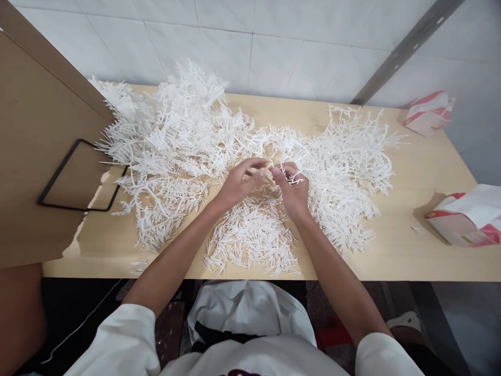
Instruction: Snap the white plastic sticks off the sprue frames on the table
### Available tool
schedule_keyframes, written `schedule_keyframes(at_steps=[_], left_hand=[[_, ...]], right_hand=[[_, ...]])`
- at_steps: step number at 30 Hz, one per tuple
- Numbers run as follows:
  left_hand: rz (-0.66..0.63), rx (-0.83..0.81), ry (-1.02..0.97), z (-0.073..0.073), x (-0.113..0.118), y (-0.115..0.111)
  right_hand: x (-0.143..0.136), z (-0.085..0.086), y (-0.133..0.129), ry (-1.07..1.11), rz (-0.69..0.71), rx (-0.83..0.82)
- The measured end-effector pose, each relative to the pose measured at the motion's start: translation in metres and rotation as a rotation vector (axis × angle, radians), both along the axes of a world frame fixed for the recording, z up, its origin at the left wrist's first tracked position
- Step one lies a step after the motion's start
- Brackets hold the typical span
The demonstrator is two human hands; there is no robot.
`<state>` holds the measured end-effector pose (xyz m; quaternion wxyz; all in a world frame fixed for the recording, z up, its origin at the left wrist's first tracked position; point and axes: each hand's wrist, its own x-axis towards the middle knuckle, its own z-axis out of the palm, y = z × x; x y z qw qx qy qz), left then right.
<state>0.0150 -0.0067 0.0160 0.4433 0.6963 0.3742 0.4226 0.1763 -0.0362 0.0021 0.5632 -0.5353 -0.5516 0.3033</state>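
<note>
Apparently mid-table, branched white piece [295, 181]: up at the fingertips, just above the table [415, 183], its forked twigs poking out beside the right hand [298, 197].
Right hand: thumb and forefinger closed together on the piece, the twigs jutting past them.
Left hand [234, 184]: curled close by, thumb and forefinger tips almost at the right thumb; whether they pinch anything, I can't tell from here.
Feel: surely light as a straw, fairly stiff, a bit springy; the thin tips look likely to snap or snag on their neighbours.
Where to hold: on the thicker stem, near a fork, with a gentle pinch.
Big heap [172, 117]: tangled white branches, over on the left.
Right heap [348, 151]: more forked ones, beyond the right hand.
Small bits [252, 237]: short slivers spread between the forearms.
Black frame [74, 208]: on the left, by the cardboard [35, 151].
</note>
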Motion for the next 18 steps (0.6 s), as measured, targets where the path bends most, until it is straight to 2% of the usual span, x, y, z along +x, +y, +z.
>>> schedule_keyframes(at_steps=[2, 5, 9, 13, 18], left_hand=[[-0.052, -0.005, 0.024, 0.0, 0.003, -0.004], [-0.002, 0.044, 0.049, -0.003, 0.002, -0.004], [0.073, 0.309, 0.234, -0.009, 0.0, -0.003], [0.117, 0.598, 0.521, -0.011, -0.002, -0.003], [0.106, 0.687, 0.717, -0.008, -0.011, 0.002]], right_hand=[[-0.002, -0.001, -0.002, 0.058, 0.057, -0.045], [-0.004, -0.004, -0.003, 0.102, 0.066, -0.062], [-0.006, -0.007, -0.002, 0.076, 0.067, -0.026], [-0.007, -0.006, -0.001, -0.086, 0.118, -0.002], [-0.005, 0.0, -0.007, -0.375, 0.114, 0.077]])
